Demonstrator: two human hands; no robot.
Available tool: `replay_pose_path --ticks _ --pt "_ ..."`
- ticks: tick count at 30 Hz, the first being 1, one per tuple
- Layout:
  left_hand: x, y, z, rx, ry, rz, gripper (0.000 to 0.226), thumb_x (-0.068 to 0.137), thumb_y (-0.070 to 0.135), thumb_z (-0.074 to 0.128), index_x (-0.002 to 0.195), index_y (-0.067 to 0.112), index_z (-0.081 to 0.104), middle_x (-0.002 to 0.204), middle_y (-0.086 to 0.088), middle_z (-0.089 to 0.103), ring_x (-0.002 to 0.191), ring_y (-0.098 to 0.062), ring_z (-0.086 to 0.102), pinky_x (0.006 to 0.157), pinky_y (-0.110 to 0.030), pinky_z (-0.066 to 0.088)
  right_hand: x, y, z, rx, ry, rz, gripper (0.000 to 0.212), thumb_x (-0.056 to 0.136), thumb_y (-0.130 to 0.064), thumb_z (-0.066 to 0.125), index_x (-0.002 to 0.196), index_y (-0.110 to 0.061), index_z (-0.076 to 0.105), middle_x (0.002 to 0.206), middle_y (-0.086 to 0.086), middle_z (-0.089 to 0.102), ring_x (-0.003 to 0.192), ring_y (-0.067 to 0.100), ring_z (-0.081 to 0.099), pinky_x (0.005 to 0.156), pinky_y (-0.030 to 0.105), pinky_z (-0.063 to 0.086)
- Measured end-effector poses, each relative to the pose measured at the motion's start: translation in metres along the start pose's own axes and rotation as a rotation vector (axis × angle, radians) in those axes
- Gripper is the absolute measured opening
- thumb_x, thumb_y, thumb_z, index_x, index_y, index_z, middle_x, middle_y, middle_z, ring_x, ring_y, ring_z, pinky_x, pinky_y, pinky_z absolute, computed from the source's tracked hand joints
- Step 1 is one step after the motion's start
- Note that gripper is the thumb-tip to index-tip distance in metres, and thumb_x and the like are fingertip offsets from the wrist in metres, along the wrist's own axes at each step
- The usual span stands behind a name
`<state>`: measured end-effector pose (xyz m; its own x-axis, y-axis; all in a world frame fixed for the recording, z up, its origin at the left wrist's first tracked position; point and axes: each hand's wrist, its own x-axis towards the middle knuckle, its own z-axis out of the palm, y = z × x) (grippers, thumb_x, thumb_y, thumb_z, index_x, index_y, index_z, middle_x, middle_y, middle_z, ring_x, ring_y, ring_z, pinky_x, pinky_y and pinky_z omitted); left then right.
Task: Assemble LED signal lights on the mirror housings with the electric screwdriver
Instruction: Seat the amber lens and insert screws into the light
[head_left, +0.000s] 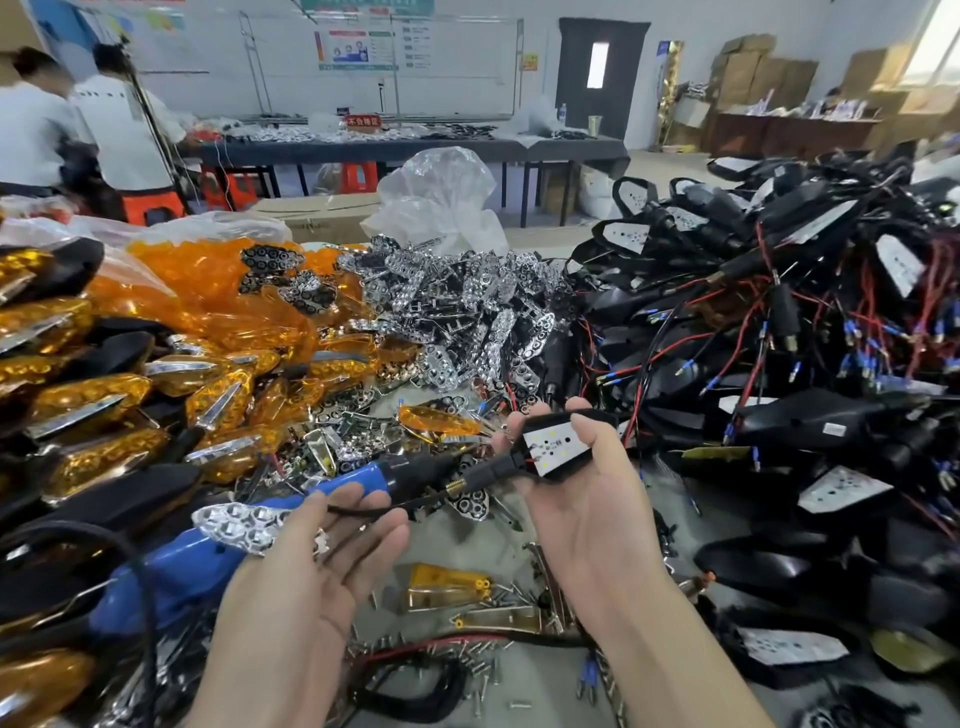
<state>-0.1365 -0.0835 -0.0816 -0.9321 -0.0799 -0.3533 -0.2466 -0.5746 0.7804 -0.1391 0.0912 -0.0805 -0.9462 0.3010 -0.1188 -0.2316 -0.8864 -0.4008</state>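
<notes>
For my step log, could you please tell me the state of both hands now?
Left hand: open, palm up, black wire across its fingers.
Right hand: grips black housing with LED board.

The grey workbench carries amber lenses heaped at ten o'clock, chrome reflectors at twelve, wired black mirror housings at three, a blue electric screwdriver at eight and loose screws at six.
</notes>
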Motion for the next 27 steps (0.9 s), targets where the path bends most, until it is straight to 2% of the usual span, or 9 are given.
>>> replay_pose_path --ticks 5,8,12,14,17,20,22,25,27 --pt "0.004 -0.001 0.001 0.075 0.066 0.143 0.024 0.104 0.023 0.049 0.094 0.003 0.061 0.082 -0.012 0.076 0.063 -0.024 0.074 0.050 -0.028 0.059 0.002 -0.003 -0.001 0.041 0.048 -0.016 0.017 0.104 -0.007 0.040 0.099 -0.011 0.056 0.075 0.013 0.068 0.065 0.030 0.069 0.064 0.042 0.061" --pt "0.001 0.006 -0.001 0.175 0.173 0.310 0.017 0.103 0.033 0.050 0.099 0.018 0.056 0.082 0.010 0.076 0.066 -0.017 0.074 0.057 -0.032 0.061 0.003 -0.005 -0.001 0.075 0.050 -0.004 0.016 0.104 -0.008 0.041 0.099 -0.012 0.056 0.074 0.013 0.069 0.065 0.031 0.070 0.064 0.043 0.062" --pt "0.011 0.031 0.002 0.187 0.260 0.332 0.026 0.105 0.030 0.044 0.125 0.019 0.057 0.126 -0.004 0.057 0.069 -0.008 0.062 0.046 -0.019 0.054 0.003 -0.003 -0.003 0.071 0.023 0.011 0.015 0.103 -0.009 0.041 0.100 -0.012 0.055 0.076 0.013 0.068 0.066 0.031 0.070 0.065 0.042 0.062" --pt "0.014 0.034 0.003 0.209 0.213 0.327 0.043 0.104 0.028 0.047 0.140 0.004 0.048 0.097 -0.007 0.055 0.046 -0.003 0.056 0.057 -0.030 0.053 0.001 -0.002 -0.003 0.067 0.009 0.025 0.015 0.103 -0.009 0.041 0.100 -0.012 0.055 0.077 0.013 0.067 0.067 0.031 0.069 0.065 0.042 0.062" --pt "0.017 0.026 0.007 0.377 0.115 0.444 0.046 0.104 0.025 0.047 0.134 -0.011 0.049 0.072 -0.004 0.043 0.051 -0.010 0.056 0.066 -0.038 0.047 -0.001 -0.001 -0.003 0.047 0.016 0.054 0.016 0.104 -0.010 0.041 0.100 -0.012 0.056 0.075 0.012 0.068 0.067 0.030 0.071 0.066 0.042 0.063" --pt "0.015 0.012 0.004 0.434 0.014 0.490 0.041 0.107 0.028 0.039 0.138 0.003 0.047 0.069 -0.008 0.051 0.057 -0.025 0.048 0.055 -0.039 0.040 -0.002 0.001 -0.001 0.027 0.018 0.067 0.017 0.105 -0.010 0.039 0.100 -0.012 0.056 0.074 0.012 0.068 0.067 0.030 0.071 0.064 0.041 0.062" --pt "0.003 0.006 0.003 0.512 -0.107 0.648 0.048 0.102 0.052 0.036 0.120 0.010 0.052 0.067 -0.006 0.064 0.054 -0.021 0.057 0.054 -0.037 0.044 -0.004 0.003 0.000 0.021 0.012 0.083 0.016 0.105 -0.010 0.039 0.102 -0.012 0.055 0.074 0.012 0.069 0.066 0.030 0.071 0.064 0.041 0.062" --pt "-0.005 -0.002 -0.008 0.664 -0.195 0.715 0.092 0.075 0.092 0.033 0.095 0.007 0.061 0.067 -0.001 0.069 0.045 -0.007 0.057 0.048 -0.018 0.046 -0.005 0.007 0.000 -0.004 -0.026 0.128 0.014 0.104 -0.009 0.038 0.103 -0.012 0.052 0.075 0.012 0.067 0.066 0.029 0.070 0.063 0.040 0.062" --pt "-0.006 0.000 -0.012 0.764 -0.213 0.738 0.073 0.077 0.089 0.038 0.093 0.023 0.063 0.071 -0.002 0.068 0.050 -0.004 0.060 0.051 -0.019 0.047 -0.005 0.010 -0.001 -0.032 -0.036 0.157 0.015 0.103 -0.008 0.038 0.102 -0.012 0.053 0.075 0.011 0.067 0.067 0.029 0.070 0.065 0.039 0.062"
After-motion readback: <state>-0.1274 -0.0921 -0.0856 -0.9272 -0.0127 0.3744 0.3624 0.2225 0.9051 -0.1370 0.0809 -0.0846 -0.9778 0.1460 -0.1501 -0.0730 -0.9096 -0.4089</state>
